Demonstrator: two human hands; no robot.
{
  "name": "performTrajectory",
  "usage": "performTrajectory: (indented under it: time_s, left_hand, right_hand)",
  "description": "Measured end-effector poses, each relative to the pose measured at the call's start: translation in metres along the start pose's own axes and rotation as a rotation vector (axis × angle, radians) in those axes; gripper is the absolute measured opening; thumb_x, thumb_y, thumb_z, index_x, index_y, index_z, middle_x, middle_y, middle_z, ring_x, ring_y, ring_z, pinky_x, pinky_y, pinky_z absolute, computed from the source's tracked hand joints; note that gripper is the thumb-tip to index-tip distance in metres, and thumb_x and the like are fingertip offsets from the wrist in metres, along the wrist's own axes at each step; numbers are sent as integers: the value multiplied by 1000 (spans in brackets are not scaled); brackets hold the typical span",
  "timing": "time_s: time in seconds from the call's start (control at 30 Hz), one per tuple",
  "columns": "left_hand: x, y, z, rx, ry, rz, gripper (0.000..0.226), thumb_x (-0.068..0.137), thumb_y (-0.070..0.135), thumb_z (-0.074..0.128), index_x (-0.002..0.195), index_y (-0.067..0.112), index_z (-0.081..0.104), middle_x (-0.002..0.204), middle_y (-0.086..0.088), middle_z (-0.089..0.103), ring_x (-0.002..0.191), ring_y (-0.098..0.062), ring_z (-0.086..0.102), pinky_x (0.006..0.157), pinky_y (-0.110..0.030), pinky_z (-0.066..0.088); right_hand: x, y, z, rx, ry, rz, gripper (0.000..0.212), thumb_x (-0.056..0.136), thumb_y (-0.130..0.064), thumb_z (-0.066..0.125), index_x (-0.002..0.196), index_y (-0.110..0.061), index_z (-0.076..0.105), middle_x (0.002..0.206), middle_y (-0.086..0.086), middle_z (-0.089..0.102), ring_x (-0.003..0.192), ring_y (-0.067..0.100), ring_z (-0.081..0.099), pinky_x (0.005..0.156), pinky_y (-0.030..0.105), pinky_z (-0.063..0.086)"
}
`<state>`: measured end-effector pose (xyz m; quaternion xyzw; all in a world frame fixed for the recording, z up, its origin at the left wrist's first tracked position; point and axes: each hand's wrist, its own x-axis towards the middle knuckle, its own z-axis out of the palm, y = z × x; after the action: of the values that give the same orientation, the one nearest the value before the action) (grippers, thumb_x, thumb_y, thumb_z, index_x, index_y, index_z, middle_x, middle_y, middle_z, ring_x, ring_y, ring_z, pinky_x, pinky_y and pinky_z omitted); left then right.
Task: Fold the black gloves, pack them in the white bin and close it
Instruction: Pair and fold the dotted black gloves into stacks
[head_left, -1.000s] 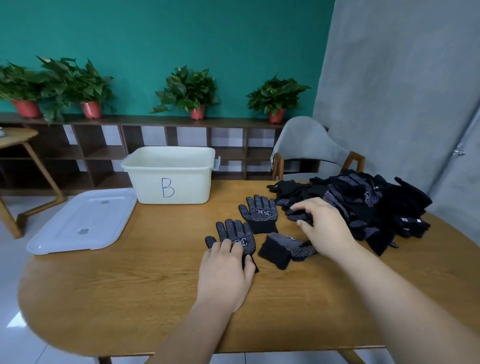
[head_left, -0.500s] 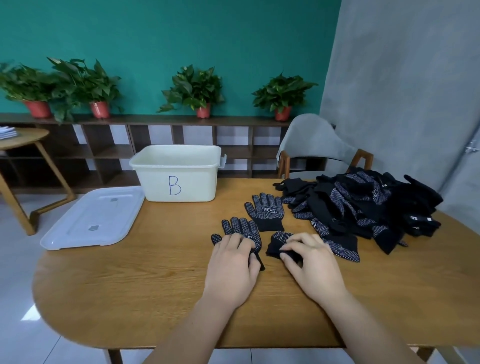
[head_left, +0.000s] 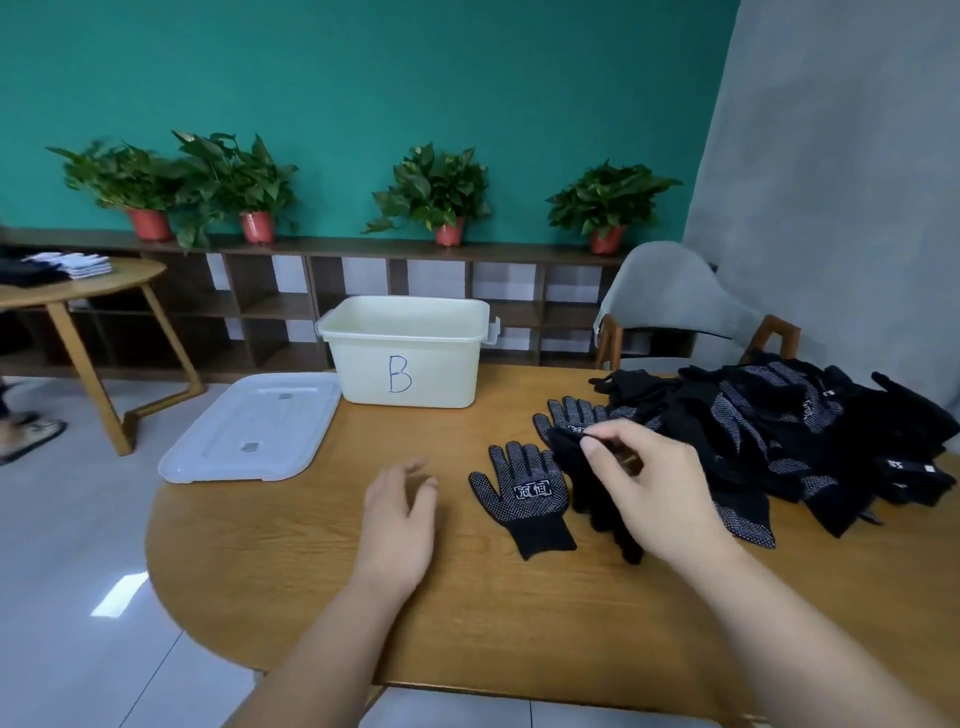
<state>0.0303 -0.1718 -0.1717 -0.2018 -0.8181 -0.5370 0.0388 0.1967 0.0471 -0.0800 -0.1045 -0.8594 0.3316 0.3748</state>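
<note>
Pairing step — right hand (head_left: 654, 488) grip pinches held glove (head_left: 592, 499), left hand (head_left: 400, 514) spread — next, probably lay it onto flat glove (head_left: 524, 491).

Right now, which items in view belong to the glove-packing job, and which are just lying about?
Job: flat dotted glove, hanging glove pinched by right hand, glove pile, white bin marked B, bin lid.
Lying about: grey chair, potted plants, side table, folded stack on it, wall shelf.
</note>
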Motion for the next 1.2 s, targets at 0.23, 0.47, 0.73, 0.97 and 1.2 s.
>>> performTrajectory:
  time_s: [0.23, 0.47, 0.73, 0.97, 1.2]
  left_hand:
    - [-10, 8, -15, -304, 89, -142, 27, 110, 33, 45, 130, 40, 61, 137, 20, 57, 129, 2, 48, 112, -28, 32]
    - [-12, 13, -22, -395, 272, -171, 31, 112, 29, 38, 139, 33, 52, 144, 14, 49, 135, -6, 43, 111, -28, 28]
    - [-5, 0, -4, 63, 103, 95, 38, 107, 28, 49, 143, 20, 52, 141, 5, 52, 141, -15, 40, 119, -32, 30]
    - [-10, 2, 14, 641, -239, 288, 56, 110, 50, 28, 162, 28, 36, 170, 7, 31, 158, -14, 19, 130, -34, 15]
    - [-12, 9, 16, 772, -184, 219, 63, 109, 57, 20, 161, 28, 36, 170, 4, 29, 160, -19, 15, 132, -39, 5]
  right_hand:
    - [88, -46, 23, 116, -175, 164, 15, 102, -36, 64, 94, -39, 76, 99, -22, 75, 97, 1, 67, 75, 19, 50]
    - [73, -54, 60, 84, -192, -163, 14, 100, -32, 69, 109, -33, 79, 108, -21, 71, 103, 0, 65, 91, 22, 49]
    - [-5, 33, 86, -313, -345, -21, 35, 106, -46, 50, 137, -39, 65, 149, -19, 53, 141, 7, 42, 116, 35, 39]
    - [11, 84, 81, -697, -468, 259, 70, 108, -60, 12, 163, -22, 31, 171, -4, 27, 159, 14, 17, 130, 43, 8]
    - [44, 98, 98, -615, -512, 227, 70, 107, -60, 8, 166, -26, 26, 174, -9, 16, 160, 7, 6, 131, 42, 0]
